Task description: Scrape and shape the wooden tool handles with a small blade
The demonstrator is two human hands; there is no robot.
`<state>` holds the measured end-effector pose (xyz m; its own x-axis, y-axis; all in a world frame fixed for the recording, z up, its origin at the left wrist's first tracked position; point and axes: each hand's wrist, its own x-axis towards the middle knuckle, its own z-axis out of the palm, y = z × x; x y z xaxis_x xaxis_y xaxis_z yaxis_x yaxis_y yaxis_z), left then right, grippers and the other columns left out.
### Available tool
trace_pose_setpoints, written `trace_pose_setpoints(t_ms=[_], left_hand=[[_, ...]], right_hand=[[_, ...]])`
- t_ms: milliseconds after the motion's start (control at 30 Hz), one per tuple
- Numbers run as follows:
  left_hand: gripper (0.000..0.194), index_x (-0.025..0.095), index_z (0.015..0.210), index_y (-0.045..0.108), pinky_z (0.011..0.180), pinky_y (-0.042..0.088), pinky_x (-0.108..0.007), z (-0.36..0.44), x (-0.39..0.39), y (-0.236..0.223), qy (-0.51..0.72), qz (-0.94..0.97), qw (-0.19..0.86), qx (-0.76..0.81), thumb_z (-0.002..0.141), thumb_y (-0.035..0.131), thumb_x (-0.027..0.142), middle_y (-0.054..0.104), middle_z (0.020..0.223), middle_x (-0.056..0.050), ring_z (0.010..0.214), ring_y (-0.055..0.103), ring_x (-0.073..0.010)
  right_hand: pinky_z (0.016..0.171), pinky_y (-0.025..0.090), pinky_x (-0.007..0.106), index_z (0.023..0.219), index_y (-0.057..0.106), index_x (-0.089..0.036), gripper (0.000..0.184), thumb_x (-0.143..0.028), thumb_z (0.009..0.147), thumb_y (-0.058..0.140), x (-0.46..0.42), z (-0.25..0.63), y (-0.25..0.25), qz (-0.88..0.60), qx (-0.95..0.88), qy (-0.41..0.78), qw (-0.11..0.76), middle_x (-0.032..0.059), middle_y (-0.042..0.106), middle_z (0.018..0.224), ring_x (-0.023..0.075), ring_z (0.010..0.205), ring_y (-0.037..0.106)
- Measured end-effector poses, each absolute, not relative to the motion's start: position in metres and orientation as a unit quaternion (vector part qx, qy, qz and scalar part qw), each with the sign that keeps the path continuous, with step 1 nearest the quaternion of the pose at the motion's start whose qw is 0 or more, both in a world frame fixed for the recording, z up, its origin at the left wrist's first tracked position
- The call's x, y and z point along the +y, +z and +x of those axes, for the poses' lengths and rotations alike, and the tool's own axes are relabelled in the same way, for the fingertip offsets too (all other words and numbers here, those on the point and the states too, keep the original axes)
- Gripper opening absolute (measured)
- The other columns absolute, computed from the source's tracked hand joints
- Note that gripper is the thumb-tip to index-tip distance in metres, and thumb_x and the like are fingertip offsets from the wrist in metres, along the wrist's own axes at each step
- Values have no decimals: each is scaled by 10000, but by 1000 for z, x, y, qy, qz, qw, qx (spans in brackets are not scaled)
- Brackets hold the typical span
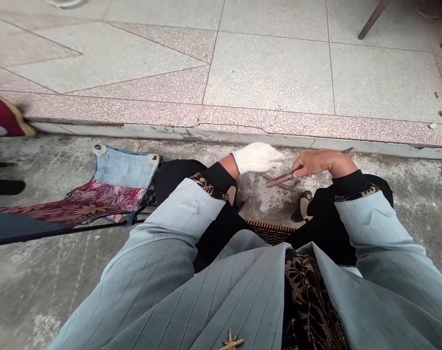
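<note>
My left hand [259,157] wears a white knitted glove. Its fingers are curled together, and whatever they may hold is hidden. Just to the right, my bare right hand [313,164] is wrapped round a wooden-handled tool [278,180]. The reddish-brown handle slants down and left from my fingers, with a metal band near the grip. A grey pointed end shows beyond my right wrist; the middle is covered by the hand, so the exact kind of tool cannot be made out. Below the handle, a thin brown stick-like piece [289,186] lies on the concrete. The two hands are apart.
A low step edge [242,131] runs across in front, with speckled tiled floor [272,73] above it. At left are a folding chair [122,170] with denim and floral fabric and a red shoe [5,116]. A furniture leg [373,19] stands at upper right.
</note>
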<state>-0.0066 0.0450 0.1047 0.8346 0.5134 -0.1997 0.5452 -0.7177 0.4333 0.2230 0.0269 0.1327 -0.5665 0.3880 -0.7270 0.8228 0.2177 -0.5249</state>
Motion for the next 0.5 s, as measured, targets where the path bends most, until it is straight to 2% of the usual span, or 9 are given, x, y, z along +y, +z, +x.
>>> trace_pose_setpoints(t_ms=[67,133,233,333,400,500], left_hand=[[289,205,898,751,679,357,-298,-7,46,103,3,914,301,272,979,563,408,719,783,-56,739,611,-189],[320,186,892,734,685,388,-291,-5,45,101,44,891,368,262,987,554,433,713,787,-56,730,597,-179],[380,166,926,709,716,436,-280,-2,42,96,93,850,439,275,1014,510,477,696,787,-44,751,595,-172],[454,154,924,694,701,436,-273,2,39,90,77,827,471,297,1043,430,503,650,730,-24,694,568,-156],[486,150,951,704,680,418,-271,5,37,87,47,833,469,288,1051,394,511,652,744,-24,669,555,-151],[450,153,965,721,670,383,-275,7,35,86,2,872,399,284,1038,415,474,689,821,-47,694,562,-160]], right_hand=[[650,402,295,948,812,-184,335,-477,939,649,24,226,137,336,736,-556,189,15,669,708,140,634,546],[647,390,290,972,797,-182,411,-568,914,669,21,231,145,328,727,-594,109,6,651,718,127,635,521],[640,380,288,885,740,-173,512,-678,893,659,20,242,158,377,715,-588,-35,2,606,700,117,628,480],[631,371,294,739,646,-181,557,-715,898,631,22,251,160,458,701,-532,-127,5,554,652,125,620,470],[636,362,305,732,649,-177,524,-670,911,632,26,252,154,530,693,-469,-137,13,552,650,135,625,476],[674,364,322,892,761,-164,389,-526,945,630,30,244,139,623,696,-351,-68,39,621,723,162,671,512]])
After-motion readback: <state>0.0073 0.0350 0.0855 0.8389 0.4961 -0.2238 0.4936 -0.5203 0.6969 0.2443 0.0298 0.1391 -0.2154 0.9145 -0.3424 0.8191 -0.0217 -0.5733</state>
